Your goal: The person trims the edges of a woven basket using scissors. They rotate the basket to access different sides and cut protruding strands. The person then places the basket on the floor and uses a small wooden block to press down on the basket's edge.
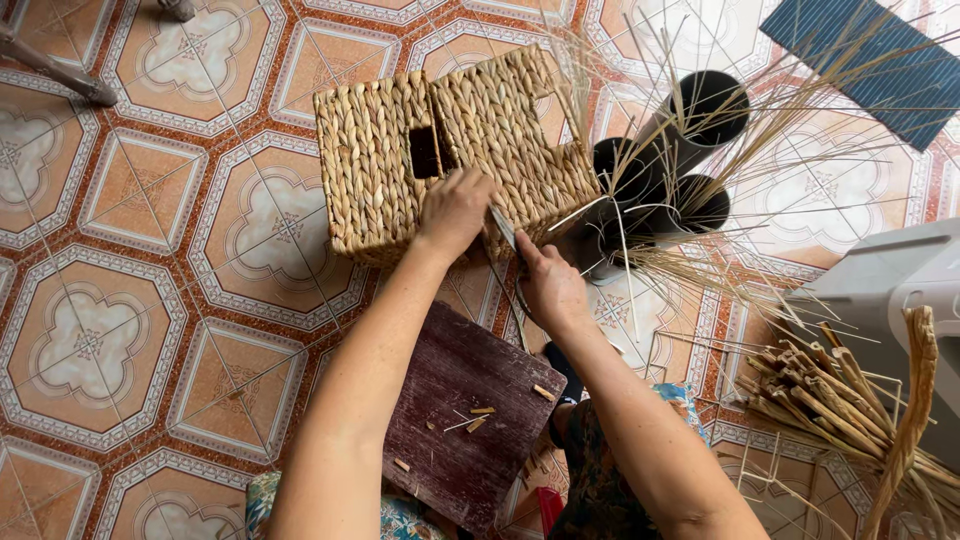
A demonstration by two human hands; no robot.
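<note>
Listing from the left: patterned floor tiles (130, 330) in orange and white, with a metal leg (60, 70) of some furniture at the upper corner.

Woven basket (450, 150), box-shaped, of braided natural fibre, lying tipped on the floor with a rectangular handle slot (424, 152) facing up.

Left hand (455, 210), pressed on the basket's near edge, fingers curled together against the weave to steady it.

Dark wooden board (470, 410) below, near the person's lap, carrying a few short fibre offcuts (478, 415).

Right hand (550, 285), just beside the left, fingers clamped on a small blade (503, 228) whose tip meets the basket's lower edge. It cannot be told exactly which strand the blade touches.

Three dark tubes (665, 170), standing touching each other just right of the basket, holding thin pale reeds (760, 130) that fan outward.

Blue ribbed sheet (880, 60) at the upper right corner; grey plastic stool (880, 280) below it.

Bundle of thicker dried stalks (830, 400) with a braided strand (915, 400) at the far right.

Handling note, as a judgement: trimming goes best with the basket held firm, the blade kept flat to the weave and angled away from the steadying hand, so only the stray end is cut.
</note>
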